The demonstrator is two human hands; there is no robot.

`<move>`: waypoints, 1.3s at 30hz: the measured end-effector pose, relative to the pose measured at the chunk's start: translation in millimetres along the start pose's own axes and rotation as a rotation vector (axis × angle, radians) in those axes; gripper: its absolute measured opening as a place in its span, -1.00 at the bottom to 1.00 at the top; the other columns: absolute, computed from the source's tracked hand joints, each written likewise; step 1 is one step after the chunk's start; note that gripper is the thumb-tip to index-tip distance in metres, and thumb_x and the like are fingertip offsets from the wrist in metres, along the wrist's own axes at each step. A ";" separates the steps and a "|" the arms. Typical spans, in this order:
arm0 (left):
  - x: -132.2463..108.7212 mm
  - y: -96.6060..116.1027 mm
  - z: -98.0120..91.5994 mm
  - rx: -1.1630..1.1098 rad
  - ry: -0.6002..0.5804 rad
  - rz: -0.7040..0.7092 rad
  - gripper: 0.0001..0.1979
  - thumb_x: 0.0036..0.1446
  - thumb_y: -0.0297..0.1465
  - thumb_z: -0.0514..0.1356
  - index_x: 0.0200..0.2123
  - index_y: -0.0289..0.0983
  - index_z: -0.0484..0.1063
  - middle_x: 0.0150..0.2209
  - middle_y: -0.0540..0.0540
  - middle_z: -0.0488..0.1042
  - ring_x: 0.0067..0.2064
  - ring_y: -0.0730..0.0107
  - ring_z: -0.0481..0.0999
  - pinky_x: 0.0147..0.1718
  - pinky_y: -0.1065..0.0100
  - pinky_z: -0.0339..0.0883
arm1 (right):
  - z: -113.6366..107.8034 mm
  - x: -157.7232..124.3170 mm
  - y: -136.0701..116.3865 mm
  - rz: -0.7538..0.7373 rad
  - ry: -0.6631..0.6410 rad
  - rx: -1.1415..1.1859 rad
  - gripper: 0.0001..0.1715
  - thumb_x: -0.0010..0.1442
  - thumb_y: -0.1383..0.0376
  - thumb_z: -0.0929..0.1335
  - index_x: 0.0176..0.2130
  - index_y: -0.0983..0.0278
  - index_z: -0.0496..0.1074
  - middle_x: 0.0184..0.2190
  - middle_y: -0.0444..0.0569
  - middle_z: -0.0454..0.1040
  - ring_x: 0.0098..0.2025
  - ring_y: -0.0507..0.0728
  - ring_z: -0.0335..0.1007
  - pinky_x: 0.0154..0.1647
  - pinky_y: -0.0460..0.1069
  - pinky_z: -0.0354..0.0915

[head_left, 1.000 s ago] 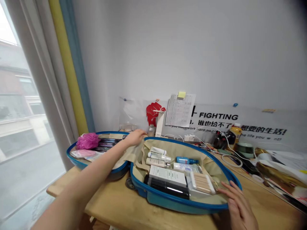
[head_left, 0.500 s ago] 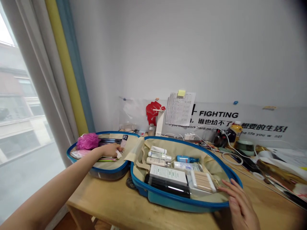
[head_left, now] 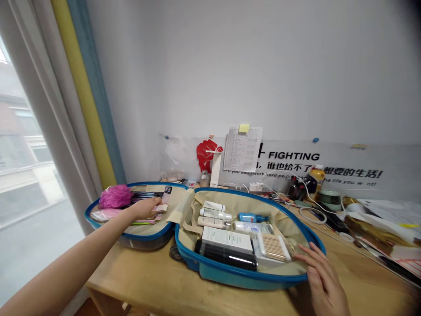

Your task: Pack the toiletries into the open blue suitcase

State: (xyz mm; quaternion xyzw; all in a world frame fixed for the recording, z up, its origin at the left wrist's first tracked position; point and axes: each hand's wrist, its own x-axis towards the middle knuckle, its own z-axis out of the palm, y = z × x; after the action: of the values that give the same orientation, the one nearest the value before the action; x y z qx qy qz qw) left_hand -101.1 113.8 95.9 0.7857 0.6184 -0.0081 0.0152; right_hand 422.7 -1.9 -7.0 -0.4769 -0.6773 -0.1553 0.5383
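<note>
My left fingers (head_left: pixel 146 209) curl together on the packets (head_left: pixel 159 208) in the left half of the open suitcase (head_left: pixel 223 274), though I can't tell if they grip. My right fingers (head_left: pixel 309 261) spread apart near the rim (head_left: pixel 289 279), apparently steadying it, with the toiletries (head_left: pixel 226 228) just ahead of them.

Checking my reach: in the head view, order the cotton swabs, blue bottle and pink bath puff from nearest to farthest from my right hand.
Right hand, head view:
1. Cotton swabs, front of the right suitcase half.
2. Blue bottle, farther back there.
3. Pink bath puff, left suitcase half.
</note>
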 end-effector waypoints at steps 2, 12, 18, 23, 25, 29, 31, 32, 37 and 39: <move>1.0 0.6 -9.9 -0.023 0.045 -0.015 -0.73 0.11 -0.32 0.05 -0.12 -0.28 0.30 -0.14 -0.21 0.52 -0.13 0.16 0.53 -0.15 0.29 0.32 | -0.3 0.8 -0.3 -0.013 0.004 -0.006 -0.59 0.31 0.08 0.16 -0.24 0.20 0.49 -0.11 0.05 0.53 0.13 0.30 0.35 0.00 0.23 0.33; 27.6 107.3 -60.8 -0.030 0.138 0.225 -0.62 0.20 -0.21 0.09 0.07 -0.15 0.26 -0.03 -0.08 0.51 -0.08 0.25 0.53 -0.16 0.36 0.33 | 0.3 -0.7 -0.3 0.045 0.004 0.016 -0.56 0.29 0.04 0.17 -0.28 0.20 0.50 -0.13 0.07 0.54 0.12 0.31 0.36 0.02 0.26 0.34; 88.8 169.6 -44.5 0.050 0.060 0.236 -0.62 0.18 -0.30 0.20 0.07 -0.20 0.32 -0.01 -0.14 0.48 -0.02 0.22 0.49 -0.05 0.26 0.34 | 0.3 -1.9 2.4 0.097 -0.014 0.016 -0.49 0.27 -0.03 0.15 -0.28 0.21 0.51 -0.13 0.10 0.54 0.13 0.31 0.35 0.04 0.26 0.34; 124.6 182.0 -21.9 0.079 0.005 0.183 -0.64 0.25 -0.25 0.17 0.05 -0.28 0.34 0.03 -0.17 0.41 -0.04 0.24 0.47 -0.09 0.08 0.42 | -1.1 -1.8 1.7 0.072 -0.011 0.003 -0.52 0.29 0.01 0.15 -0.27 0.20 0.51 -0.13 0.09 0.54 0.13 0.31 0.35 0.01 0.25 0.36; 128.9 181.0 -14.4 0.078 -0.008 0.185 -0.64 0.25 -0.25 0.17 0.06 -0.28 0.34 0.03 -0.17 0.40 -0.04 0.24 0.47 -0.09 0.09 0.43 | -1.0 -2.1 1.5 0.048 -0.014 -0.005 -0.54 0.30 0.04 0.16 -0.26 0.20 0.51 -0.13 0.08 0.54 0.13 0.30 0.36 -0.01 0.25 0.37; 129.2 175.1 -5.6 0.063 -0.047 0.232 -0.66 0.25 -0.26 0.16 0.04 -0.27 0.36 0.03 -0.16 0.41 -0.04 0.25 0.47 -0.09 0.11 0.43 | -0.4 -3.0 1.7 0.061 -0.008 -0.002 -0.52 0.30 0.04 0.14 -0.26 0.21 0.50 -0.12 0.09 0.54 0.14 0.31 0.34 0.02 0.26 0.35; 128.0 172.0 -5.7 0.046 -0.057 0.254 -0.67 0.25 -0.25 0.16 0.02 -0.28 0.37 0.02 -0.16 0.42 -0.05 0.26 0.47 -0.09 0.10 0.42 | -0.1 -3.7 2.3 0.073 -0.006 0.003 -0.51 0.30 0.02 0.14 -0.27 0.21 0.50 -0.13 0.10 0.54 0.14 0.32 0.34 0.03 0.26 0.35; 127.1 170.2 -7.2 0.035 -0.049 0.260 -0.69 0.25 -0.27 0.17 0.01 -0.28 0.38 0.02 -0.16 0.42 -0.04 0.26 0.47 -0.07 0.10 0.41 | 0.0 -4.1 2.8 0.075 -0.007 0.005 -0.51 0.29 0.02 0.14 -0.27 0.21 0.50 -0.12 0.10 0.53 0.13 0.32 0.34 0.02 0.26 0.35; 114.2 144.4 -31.3 -0.029 0.107 0.218 -0.70 0.27 -0.42 0.03 0.01 -0.14 0.43 0.11 -0.09 0.40 0.08 0.28 0.43 0.06 0.28 0.29 | 0.3 -5.5 7.1 0.055 -0.017 0.017 -0.56 0.29 0.05 0.16 -0.24 0.21 0.50 -0.10 0.09 0.53 0.14 0.34 0.34 0.02 0.28 0.34; 101.8 120.6 -43.9 -0.045 0.165 0.180 -0.65 0.28 -0.41 -0.04 0.04 -0.12 0.41 0.13 -0.06 0.39 0.11 0.28 0.41 0.08 0.32 0.26 | 0.2 -5.6 8.0 0.034 -0.013 0.010 -0.57 0.30 0.06 0.16 -0.24 0.20 0.50 -0.09 0.08 0.52 0.15 0.34 0.32 0.03 0.28 0.33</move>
State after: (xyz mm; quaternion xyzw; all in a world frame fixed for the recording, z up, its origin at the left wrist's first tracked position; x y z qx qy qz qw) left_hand 39.8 185.9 138.3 0.8356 0.5444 0.0719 -0.0173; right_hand 428.9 -0.5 -14.4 -0.4867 -0.6734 -0.1394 0.5387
